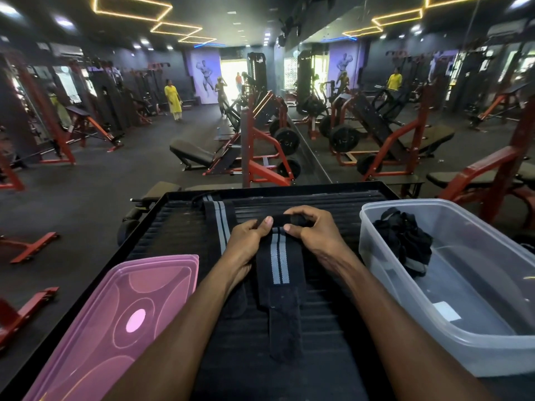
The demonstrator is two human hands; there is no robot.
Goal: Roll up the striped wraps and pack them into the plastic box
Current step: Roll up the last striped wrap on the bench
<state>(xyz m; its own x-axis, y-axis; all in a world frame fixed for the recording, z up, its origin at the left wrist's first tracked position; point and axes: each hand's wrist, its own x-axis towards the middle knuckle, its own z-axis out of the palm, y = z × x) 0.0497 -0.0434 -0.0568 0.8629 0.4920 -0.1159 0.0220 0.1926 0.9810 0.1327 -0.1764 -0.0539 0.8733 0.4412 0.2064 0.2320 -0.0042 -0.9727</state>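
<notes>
Both hands (285, 231) on striped wrap's (279, 264) rolled far end

Wrap (279, 264) half-rolled; another in box (451, 340).

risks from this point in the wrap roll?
1. Both hands, left and right, pinch only the far end of the striped wrap; the long tail could roll skewed or loose.
2. A slack roll may unravel when dropped into the plastic box, like the rumpled wrap already inside.
</notes>
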